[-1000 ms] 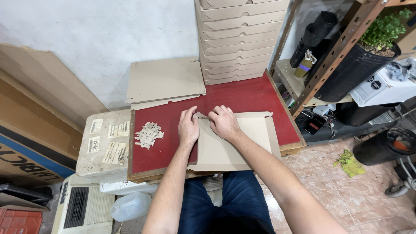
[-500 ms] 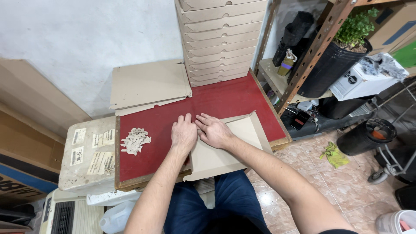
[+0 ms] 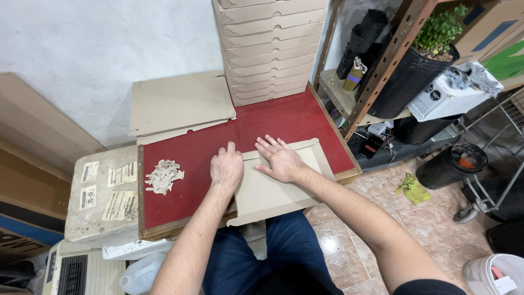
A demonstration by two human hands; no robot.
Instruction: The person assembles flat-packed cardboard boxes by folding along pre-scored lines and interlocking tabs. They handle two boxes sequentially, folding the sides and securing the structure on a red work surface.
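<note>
A flat brown cardboard box blank [image 3: 275, 191] lies on the red tabletop [image 3: 262, 123], its near edge hanging over the front. My left hand [image 3: 226, 168] presses down on the blank's left flap, fingers curled over the fold. Flat on the blank's upper middle rests my right hand [image 3: 281, 159], fingers spread and pointing left. Neither hand grips anything.
A pile of small cardboard scraps [image 3: 162, 176] sits at the table's left. Flat cardboard sheets [image 3: 180, 104] lie at the back left. A tall stack of folded boxes [image 3: 270, 49] stands behind. A metal shelf [image 3: 382, 71] with a potted plant [image 3: 420, 60] is right. A grey block [image 3: 103, 194] is left.
Both hands stay on the blank. My left hand has shifted onto the left flap's fold and my right hand has spread flatter. The camera view has drifted.
</note>
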